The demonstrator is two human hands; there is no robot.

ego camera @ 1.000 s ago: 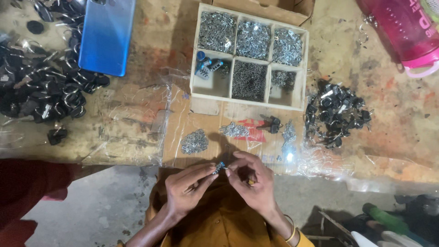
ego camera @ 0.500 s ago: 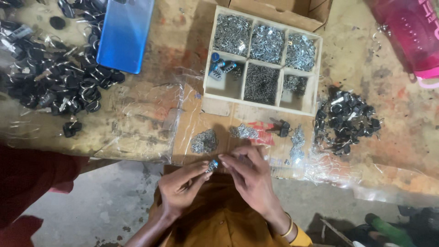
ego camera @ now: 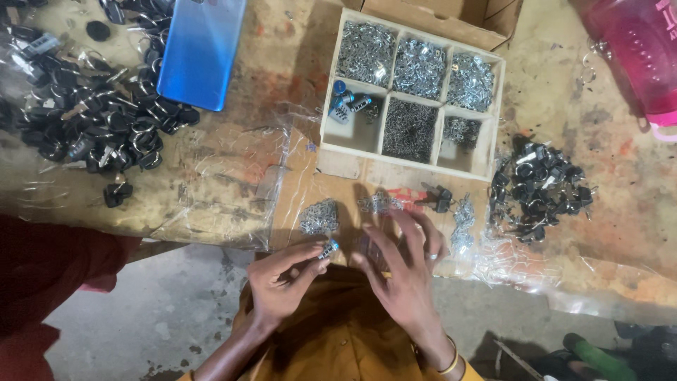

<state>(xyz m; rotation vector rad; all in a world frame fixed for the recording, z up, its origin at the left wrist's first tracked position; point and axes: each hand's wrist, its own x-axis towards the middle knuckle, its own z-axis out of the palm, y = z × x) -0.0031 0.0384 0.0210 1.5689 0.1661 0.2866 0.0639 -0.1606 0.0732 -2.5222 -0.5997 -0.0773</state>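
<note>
Left-hand grip [ego camera: 282,282] pinching small blue-tipped metal piece [ego camera: 328,248], right hand [ego camera: 402,268] beside.

My left hand [ego camera: 282,282] is curled, thumb and forefinger pinched together at the fingertips, wrist angling down toward my lap. My right hand [ego camera: 405,271] is spread flat, palm down, fingers splayed and pointing away from me, a ring on one finger and a bangle at the wrist.
</note>
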